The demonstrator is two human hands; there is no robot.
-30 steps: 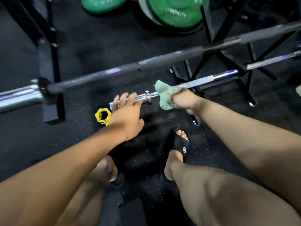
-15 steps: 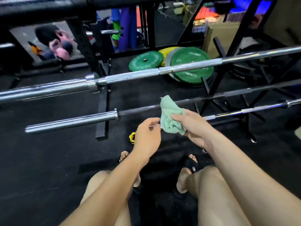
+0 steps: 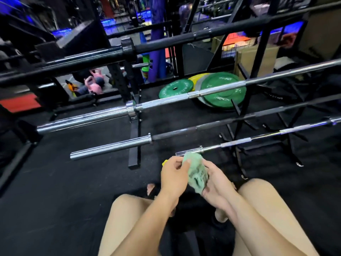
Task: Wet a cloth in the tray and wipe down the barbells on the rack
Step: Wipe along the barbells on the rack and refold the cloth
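Cloth [image 3: 196,175], green and crumpled, sits lower centre of frame, held between both hands above the knees. Left hand [image 3: 173,177] pinches its upper left edge, fingers curled in. Right hand [image 3: 215,183] cups it from the right and below, fingers wrapped round the lower bunch. Looks like regrouping or refolding the cloth, not wiping yet.

Key relation: nearest barbell [image 3: 258,138] lies just beyond the fingers, its sleeve end almost directly above the cloth's top edge. Long axis runs from there up and right to the right frame edge. Cloth is not touching it. Right hand is on the shaft side, so likely the wiping hand; left is closer to the sleeve tip.

Further up frame, three more bars on the rack [image 3: 134,145], all slanted the same way:
- dark-shaft barbell [image 3: 184,133] with chrome sleeve pointing lower left
- chrome barbell [image 3: 166,102] across mid frame
- black barbell [image 3: 166,43] across the top

Containers: tray not in view, so can't say what's in it. Can't tell if the cloth is wet.

Behind the bars, green plates [image 3: 212,89] lean together on the floor, centre right. Cardboard box [image 3: 258,58] upper right; contents hidden.
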